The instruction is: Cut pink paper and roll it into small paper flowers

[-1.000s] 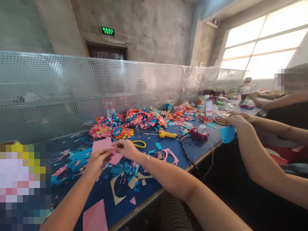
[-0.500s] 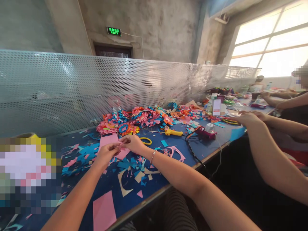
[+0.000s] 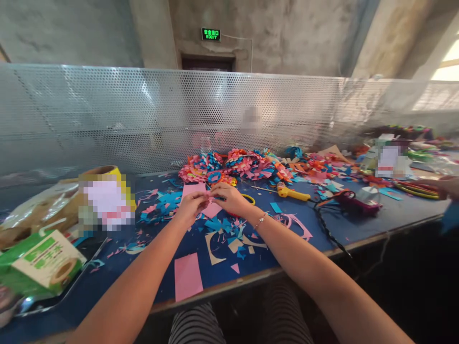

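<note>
Fingertips of my left hand (image 3: pixel 191 208) and my right hand (image 3: pixel 231 199) meet over the blue table, pinching a small piece of pink paper (image 3: pixel 209 198) between them. Its exact shape is mostly hidden by the fingers. Just behind the hands lies a pink paper sheet (image 3: pixel 192 189). Yellow-handled scissors (image 3: pixel 250 198) are partly covered by my right hand. Below the hands are blue paper scraps (image 3: pixel 219 224) and a cream cut-out offcut (image 3: pixel 211 248). A pink paper rectangle (image 3: pixel 188 277) rests near the table's front edge.
Colourful paper flowers (image 3: pixel 244 165) are heaped against a perforated metal screen (image 3: pixel 161 119). A yellow glue gun (image 3: pixel 293 193) and a black cord (image 3: pixel 328 229) lie to the right. Left are a green packet (image 3: pixel 43 267) and a tape roll (image 3: pixel 127 191). A co-worker's hand (image 3: pixel 448 186) shows far right.
The view has turned left, bringing the green packet into sight and putting most of the co-worker out of it. Both my hands stay together on the pink paper.
</note>
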Available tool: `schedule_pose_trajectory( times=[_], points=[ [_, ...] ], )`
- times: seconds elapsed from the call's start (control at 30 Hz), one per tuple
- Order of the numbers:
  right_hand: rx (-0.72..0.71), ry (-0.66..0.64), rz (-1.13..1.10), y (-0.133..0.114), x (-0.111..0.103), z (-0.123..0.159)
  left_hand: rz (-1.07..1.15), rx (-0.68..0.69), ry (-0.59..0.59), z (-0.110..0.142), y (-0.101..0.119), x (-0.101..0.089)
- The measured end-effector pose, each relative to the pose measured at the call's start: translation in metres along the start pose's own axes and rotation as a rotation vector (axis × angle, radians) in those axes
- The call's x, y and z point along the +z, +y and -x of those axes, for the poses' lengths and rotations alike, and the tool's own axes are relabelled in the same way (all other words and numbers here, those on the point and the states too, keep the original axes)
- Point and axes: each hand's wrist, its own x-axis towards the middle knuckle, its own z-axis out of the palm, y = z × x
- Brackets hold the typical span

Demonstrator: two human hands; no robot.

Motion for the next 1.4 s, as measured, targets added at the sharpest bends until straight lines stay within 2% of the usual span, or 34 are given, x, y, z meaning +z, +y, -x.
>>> schedule_pose_trajectory(
  times=[0.4,0.83,1.27,1.4],
  points=[
    [0.072,0.022,-0.022,0.006,0.000,0.002,0.030,0.009,-0.011,0.007,0.005,0.004],
    [0.005,0.051,0.011,0.007,0.000,0.002,-0.006,0.049,0.009,0.009,0.004,0.004],
    [0.067,0.051,0.087,0.006,-0.002,0.003,-0.013,0.059,0.010,0.011,0.003,0.008],
    [0.046,0.009,0.072,0.004,-0.006,0.002,-0.035,0.052,0.031,0.011,0.003,0.009]
  ],
)
